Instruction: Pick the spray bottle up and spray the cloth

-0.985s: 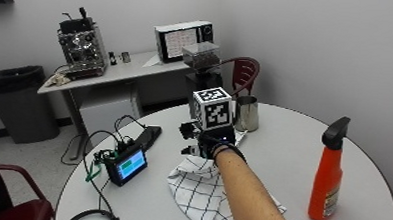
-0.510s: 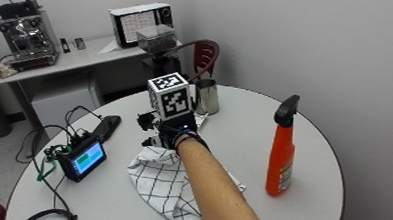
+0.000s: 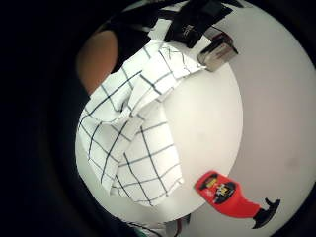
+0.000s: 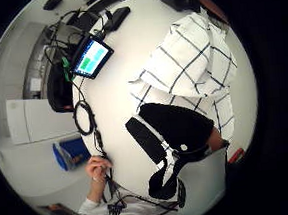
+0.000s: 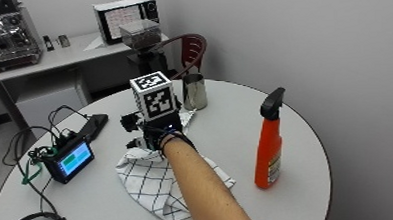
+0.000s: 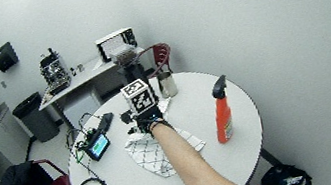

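The hand (image 5: 157,136) hovers over the cloth (image 5: 154,184); its fingers cannot be seen. The bottle (image 5: 269,143) stands at three o'clock, well apart. A fast reach could knock the tall bottle over

A white cloth with dark checks (image 4: 191,68) lies crumpled on the round white table (image 4: 117,89). Beside it a small screen (image 4: 92,57) glows green and blue, with black cables near it. A bare hand (image 4: 98,168) rests at the table edge, touching a cable.
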